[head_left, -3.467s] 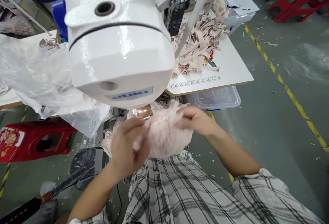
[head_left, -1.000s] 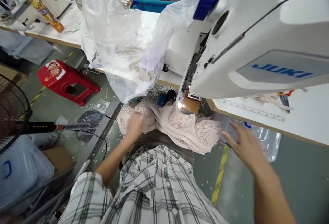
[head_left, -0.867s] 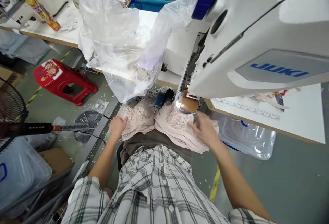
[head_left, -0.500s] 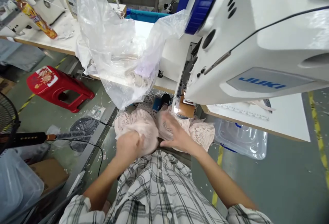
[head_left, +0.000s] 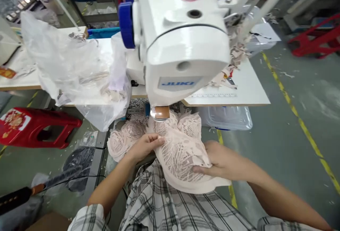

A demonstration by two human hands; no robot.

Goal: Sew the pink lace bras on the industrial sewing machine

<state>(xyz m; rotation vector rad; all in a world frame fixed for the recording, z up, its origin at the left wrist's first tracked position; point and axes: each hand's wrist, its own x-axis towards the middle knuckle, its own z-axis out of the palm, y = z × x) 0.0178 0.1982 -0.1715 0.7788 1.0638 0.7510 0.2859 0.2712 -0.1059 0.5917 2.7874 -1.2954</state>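
Observation:
A pale pink lace bra (head_left: 183, 153) lies spread across my lap, its smooth lower band curving towards me. My left hand (head_left: 147, 146) pinches its left edge between thumb and fingers, just below the machine's sewing end. My right hand (head_left: 220, 160) grips the right side, thumb on the lace and fingers hidden underneath. Behind it, more pale lace cups (head_left: 190, 123) reach up beside the brown plate (head_left: 162, 112) of the white sewing machine (head_left: 183, 54). Other lace cups (head_left: 119, 140) rest to the left of my left hand.
A clear plastic bag (head_left: 71, 68) hangs over the table edge at left. Below it stands a red stool (head_left: 39, 126). The white tabletop (head_left: 249, 89) extends right of the machine, over a clear plastic bin (head_left: 228, 117). A black rod-like stand (head_left: 16, 199) is at lower left.
My view has swung right. The bra has been spread out over my lap, and my right hand has moved right and taken hold of its side. My left hand now pinches its edge.

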